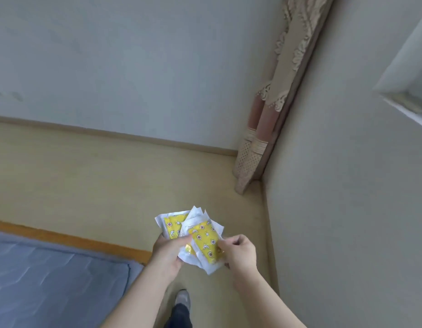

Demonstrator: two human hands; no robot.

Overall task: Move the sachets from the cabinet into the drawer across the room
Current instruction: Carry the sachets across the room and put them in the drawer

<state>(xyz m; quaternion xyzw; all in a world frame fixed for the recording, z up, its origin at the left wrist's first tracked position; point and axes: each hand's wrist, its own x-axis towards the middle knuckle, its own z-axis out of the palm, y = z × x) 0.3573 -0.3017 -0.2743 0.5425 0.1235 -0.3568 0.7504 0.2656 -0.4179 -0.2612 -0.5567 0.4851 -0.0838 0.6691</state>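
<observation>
home bedroom: curtain, mattress

Two hands: left hand, right hand. Of the sachets, two yellow printed faces show; further white edges overlap beneath, total not countable. One curtain at 1 o'clock. One mattress at 8 o'clock. One shoe at 6 o'clock.

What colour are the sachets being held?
The sachets are yellow with small printed shapes and white edges; head view.
</observation>
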